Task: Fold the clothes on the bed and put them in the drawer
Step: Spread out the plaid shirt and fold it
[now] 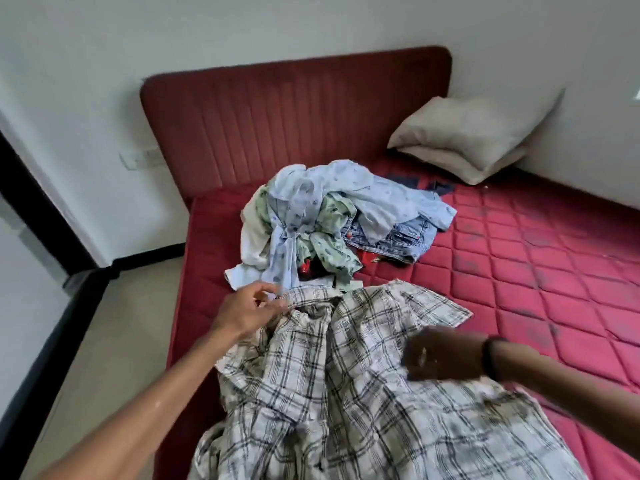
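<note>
Spreading the plaid shirt (346, 375) on the bed (519, 271): left hand (247, 311) pinches the collar; right hand (445, 353), blurred, grip indiscernible; flattening before folding advisable; unfolded pile (329, 220) beyond.

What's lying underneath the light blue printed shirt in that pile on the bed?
Under the light blue printed shirt show a green printed garment, a white one, folded blue denim and something red. Anything deeper in the pile is covered.
</note>
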`<state>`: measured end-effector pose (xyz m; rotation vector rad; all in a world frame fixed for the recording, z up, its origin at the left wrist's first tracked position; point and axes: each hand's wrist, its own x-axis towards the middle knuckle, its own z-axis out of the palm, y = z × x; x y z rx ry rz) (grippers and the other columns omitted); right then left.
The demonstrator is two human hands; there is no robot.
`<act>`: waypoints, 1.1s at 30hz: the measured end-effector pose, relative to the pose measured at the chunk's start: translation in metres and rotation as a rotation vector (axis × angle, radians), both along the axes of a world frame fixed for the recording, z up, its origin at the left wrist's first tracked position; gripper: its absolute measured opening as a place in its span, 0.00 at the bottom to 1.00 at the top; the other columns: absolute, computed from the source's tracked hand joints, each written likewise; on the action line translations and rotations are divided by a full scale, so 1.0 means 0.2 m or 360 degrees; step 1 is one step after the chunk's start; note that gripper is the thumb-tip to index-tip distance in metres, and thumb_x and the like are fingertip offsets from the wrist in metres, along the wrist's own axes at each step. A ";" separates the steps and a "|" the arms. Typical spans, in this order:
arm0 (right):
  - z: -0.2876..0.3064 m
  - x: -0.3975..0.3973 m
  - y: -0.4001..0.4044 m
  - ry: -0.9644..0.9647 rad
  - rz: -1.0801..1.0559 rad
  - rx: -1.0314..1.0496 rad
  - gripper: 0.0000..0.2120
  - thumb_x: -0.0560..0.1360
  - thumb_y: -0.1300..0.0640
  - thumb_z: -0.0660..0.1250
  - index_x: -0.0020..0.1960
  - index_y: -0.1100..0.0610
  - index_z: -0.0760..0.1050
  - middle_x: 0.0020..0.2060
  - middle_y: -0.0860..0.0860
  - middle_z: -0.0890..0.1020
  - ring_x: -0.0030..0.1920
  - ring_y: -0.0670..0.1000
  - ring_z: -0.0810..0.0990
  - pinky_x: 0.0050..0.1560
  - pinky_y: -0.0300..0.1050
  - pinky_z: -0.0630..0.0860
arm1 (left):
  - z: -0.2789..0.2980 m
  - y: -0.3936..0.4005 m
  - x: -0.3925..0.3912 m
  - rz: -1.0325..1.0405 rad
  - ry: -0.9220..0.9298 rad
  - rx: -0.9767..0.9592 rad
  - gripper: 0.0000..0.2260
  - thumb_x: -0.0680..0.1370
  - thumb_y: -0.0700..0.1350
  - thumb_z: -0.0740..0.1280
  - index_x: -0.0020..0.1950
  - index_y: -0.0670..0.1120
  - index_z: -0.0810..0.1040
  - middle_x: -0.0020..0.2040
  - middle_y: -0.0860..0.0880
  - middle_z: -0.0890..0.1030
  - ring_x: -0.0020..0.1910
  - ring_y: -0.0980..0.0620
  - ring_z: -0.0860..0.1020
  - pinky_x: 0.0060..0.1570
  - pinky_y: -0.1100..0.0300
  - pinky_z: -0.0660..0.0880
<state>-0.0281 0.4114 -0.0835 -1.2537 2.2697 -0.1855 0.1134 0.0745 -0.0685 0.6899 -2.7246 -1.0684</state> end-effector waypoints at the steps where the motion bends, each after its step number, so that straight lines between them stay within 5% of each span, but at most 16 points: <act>1: 0.01 -0.09 -0.10 0.0127 -0.0110 -0.0156 0.07 0.79 0.51 0.71 0.52 0.53 0.84 0.45 0.42 0.84 0.44 0.40 0.80 0.43 0.30 0.73 | -0.02 -0.07 -0.08 0.0081 -0.0073 -0.0130 0.23 0.74 0.63 0.74 0.65 0.55 0.80 0.60 0.51 0.83 0.60 0.49 0.82 0.52 0.60 0.75; 5: -0.08 -0.38 -0.52 0.0315 -0.0466 -0.0640 0.08 0.81 0.56 0.67 0.50 0.57 0.84 0.45 0.53 0.86 0.45 0.55 0.84 0.47 0.49 0.80 | -0.19 -0.10 -0.30 0.0017 -0.0342 -0.0221 0.26 0.77 0.57 0.73 0.73 0.50 0.74 0.70 0.45 0.78 0.66 0.46 0.77 0.63 0.55 0.74; 7: -0.16 -0.46 -0.66 0.0290 -0.0544 -0.0609 0.10 0.81 0.55 0.68 0.60 0.55 0.82 0.54 0.55 0.85 0.54 0.57 0.83 0.55 0.52 0.80 | -0.30 -0.11 -0.41 -0.0032 -0.0353 -0.0187 0.30 0.77 0.58 0.73 0.76 0.51 0.71 0.73 0.44 0.75 0.68 0.44 0.76 0.67 0.50 0.73; 10: -0.29 -0.56 -0.68 0.0255 -0.0535 -0.0215 0.27 0.77 0.52 0.73 0.75 0.53 0.72 0.66 0.52 0.80 0.67 0.56 0.78 0.65 0.49 0.74 | -0.41 -0.16 -0.49 0.0008 -0.0381 -0.0312 0.22 0.77 0.54 0.75 0.69 0.52 0.77 0.65 0.45 0.81 0.58 0.46 0.81 0.56 0.53 0.79; 13: -0.39 -0.52 -0.46 0.0272 -0.0363 0.0092 0.09 0.77 0.52 0.68 0.56 0.50 0.83 0.52 0.51 0.85 0.52 0.54 0.83 0.47 0.42 0.75 | -0.43 -0.37 -0.43 0.0422 -0.0210 -0.0388 0.02 0.75 0.45 0.73 0.46 0.48 0.82 0.49 0.40 0.85 0.50 0.41 0.84 0.45 0.53 0.79; 14: -0.43 -0.49 -0.34 0.0287 -0.0299 0.0195 0.05 0.77 0.52 0.67 0.47 0.49 0.81 0.44 0.48 0.84 0.46 0.51 0.81 0.43 0.41 0.72 | -0.43 -0.45 -0.39 0.0587 -0.0237 -0.0393 0.03 0.74 0.45 0.73 0.43 0.47 0.81 0.47 0.38 0.84 0.49 0.38 0.84 0.45 0.52 0.78; 16: -0.46 -0.38 -0.08 0.0184 -0.0230 0.0536 0.09 0.76 0.53 0.65 0.37 0.49 0.73 0.31 0.45 0.77 0.37 0.46 0.76 0.40 0.41 0.72 | -0.42 -0.57 -0.28 0.0806 -0.0462 -0.0393 0.08 0.72 0.49 0.74 0.46 0.45 0.84 0.50 0.36 0.84 0.51 0.37 0.83 0.49 0.51 0.79; 18: -0.49 -0.28 0.12 0.0079 -0.0122 0.0936 0.11 0.75 0.55 0.66 0.35 0.47 0.72 0.31 0.43 0.79 0.32 0.39 0.74 0.38 0.36 0.74 | -0.44 -0.60 -0.18 0.0846 -0.0832 -0.0430 0.13 0.71 0.50 0.74 0.50 0.43 0.85 0.55 0.37 0.84 0.53 0.38 0.83 0.52 0.52 0.79; 20: -0.51 -0.19 0.24 -0.0051 -0.0091 0.1246 0.07 0.73 0.57 0.69 0.41 0.46 0.79 0.45 0.48 0.86 0.36 0.42 0.77 0.38 0.33 0.73 | -0.45 -0.52 -0.14 0.0548 -0.1189 -0.0490 0.16 0.74 0.50 0.73 0.57 0.42 0.85 0.57 0.41 0.85 0.55 0.41 0.84 0.51 0.55 0.79; 22: -0.49 -0.17 0.25 -0.0038 0.0222 0.1320 0.11 0.76 0.62 0.69 0.58 0.58 0.83 0.57 0.59 0.84 0.44 0.49 0.82 0.38 0.33 0.73 | -0.37 -0.41 -0.15 0.0078 -0.1389 -0.0527 0.18 0.76 0.48 0.73 0.64 0.44 0.83 0.61 0.44 0.84 0.57 0.46 0.82 0.52 0.59 0.77; 25: -0.29 -0.09 0.15 -0.0037 -0.0051 0.1153 0.21 0.76 0.53 0.76 0.66 0.57 0.78 0.57 0.50 0.82 0.55 0.52 0.80 0.41 0.37 0.73 | -0.22 -0.24 -0.25 -0.0329 -0.1307 -0.0545 0.31 0.75 0.48 0.77 0.76 0.46 0.72 0.73 0.45 0.74 0.65 0.49 0.74 0.57 0.61 0.71; 29: -0.16 -0.06 -0.04 0.0197 -0.0514 -0.0078 0.17 0.75 0.47 0.74 0.62 0.49 0.79 0.52 0.48 0.85 0.52 0.50 0.81 0.60 0.45 0.77 | -0.19 0.03 -0.30 -0.0533 -0.0840 -0.0273 0.33 0.77 0.55 0.74 0.79 0.53 0.65 0.77 0.44 0.69 0.73 0.44 0.71 0.68 0.53 0.68; 33: -0.29 0.01 -0.15 -0.0132 -0.0704 0.0048 0.42 0.68 0.34 0.77 0.75 0.51 0.68 0.66 0.51 0.78 0.63 0.54 0.78 0.60 0.46 0.76 | -0.34 0.22 -0.31 -0.0665 -0.0907 -0.0530 0.43 0.72 0.64 0.75 0.82 0.57 0.58 0.82 0.45 0.61 0.79 0.41 0.61 0.76 0.42 0.61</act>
